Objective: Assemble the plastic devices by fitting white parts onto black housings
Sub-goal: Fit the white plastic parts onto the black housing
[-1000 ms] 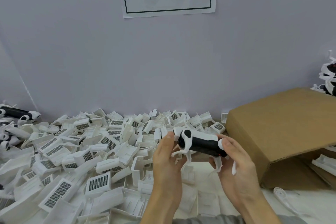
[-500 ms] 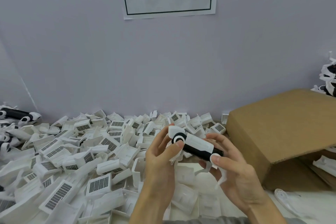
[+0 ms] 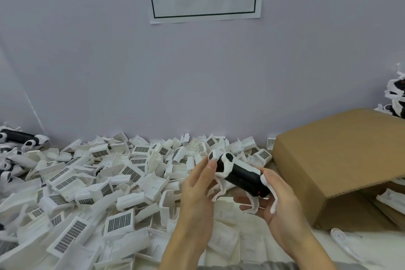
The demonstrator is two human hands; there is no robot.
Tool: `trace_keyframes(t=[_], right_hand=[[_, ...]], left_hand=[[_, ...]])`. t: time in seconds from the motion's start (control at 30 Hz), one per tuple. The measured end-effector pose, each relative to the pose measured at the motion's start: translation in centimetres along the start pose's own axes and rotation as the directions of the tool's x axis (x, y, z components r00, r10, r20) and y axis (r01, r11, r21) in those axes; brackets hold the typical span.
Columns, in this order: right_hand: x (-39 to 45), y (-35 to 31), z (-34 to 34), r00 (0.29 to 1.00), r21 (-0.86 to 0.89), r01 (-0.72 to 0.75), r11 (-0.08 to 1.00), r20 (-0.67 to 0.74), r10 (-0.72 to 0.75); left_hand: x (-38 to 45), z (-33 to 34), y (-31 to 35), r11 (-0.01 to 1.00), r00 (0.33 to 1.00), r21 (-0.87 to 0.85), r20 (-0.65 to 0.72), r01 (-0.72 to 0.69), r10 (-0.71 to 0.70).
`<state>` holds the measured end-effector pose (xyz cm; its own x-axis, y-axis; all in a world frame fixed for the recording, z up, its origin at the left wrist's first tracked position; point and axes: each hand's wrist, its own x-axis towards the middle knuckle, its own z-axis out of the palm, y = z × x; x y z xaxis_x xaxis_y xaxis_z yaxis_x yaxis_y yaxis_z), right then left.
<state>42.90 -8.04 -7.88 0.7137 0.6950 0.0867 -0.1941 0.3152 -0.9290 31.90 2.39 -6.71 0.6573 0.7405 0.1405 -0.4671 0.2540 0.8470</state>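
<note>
Scanning from the left edge, a small cluster of finished black-and-white units (image 3: 20,138) lies against the wall, and a deep heap of loose white parts (image 3: 92,184) with dark grilles spreads across the table (image 3: 372,245) toward the centre.

The left hand (image 3: 198,195) is raised above the heap, fingers curled, thumb and fingertips pinching the white end of the device. The device (image 3: 238,174) is held clear of the table between both hands: a black housing (image 3: 245,178) with a white cap (image 3: 224,163) fitted at its upper-left end and thin white legs hanging beneath. Its long axis runs from upper left, at the left fingertips, down to lower right, into the right palm. The right hand (image 3: 278,206) cups the lower-right end from below and behind, fingers curled around the housing.

Judgement: both hands are in contact, but the white end sits at the left fingertips, so any further seating or pressing of that part falls to the left hand while the right steadies the body along the axis.

At right, an open cardboard box (image 3: 337,160) lies on its side, with more assembled units (image 3: 396,103) stacked behind it.
</note>
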Motion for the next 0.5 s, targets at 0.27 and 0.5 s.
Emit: trace_keyframes(t=[0.27, 0.5], right_hand=[[-0.39, -0.66, 0.05, 0.933, 0.081, -0.319, 0.944, 0.204, 0.297], [-0.56, -0.62, -0.03, 0.873, 0.087, -0.416, 0.905, 0.318, 0.371]], left_hand=[[0.02, -0.06, -0.05, 0.997, 1.0, -0.078, 0.01, -0.002, 0.003], [0.14, -0.31, 0.13, 0.994, 0.998, -0.108, -0.066, -0.025, 0.018]])
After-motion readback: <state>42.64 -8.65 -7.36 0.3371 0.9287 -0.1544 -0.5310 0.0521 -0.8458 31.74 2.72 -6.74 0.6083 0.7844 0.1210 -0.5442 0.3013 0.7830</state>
